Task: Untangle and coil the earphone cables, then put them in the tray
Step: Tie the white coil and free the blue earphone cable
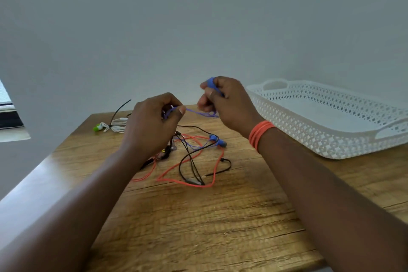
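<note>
Item: wood-grain table (220,227), nearest; loose tangle on it — red cable (189,162) & black cable (187,161) crossed, blue earbuds (217,140) among them.
Above tangle: blue cable (198,112) held taut betw. both hands. Left hand (152,123) is pinched on one end; right hand (225,100) is closed round blue coils wound on its fingers.
Risk (judged): blue line seems to be threaded thru red/black; further winding could drag the tangle up or tighten a knot.
Farther: white bundle w/ green buds (110,127), tied; white perforated tray (331,121) at right, nothing seen inside. Plain grey wall (198,17) behind.
</note>
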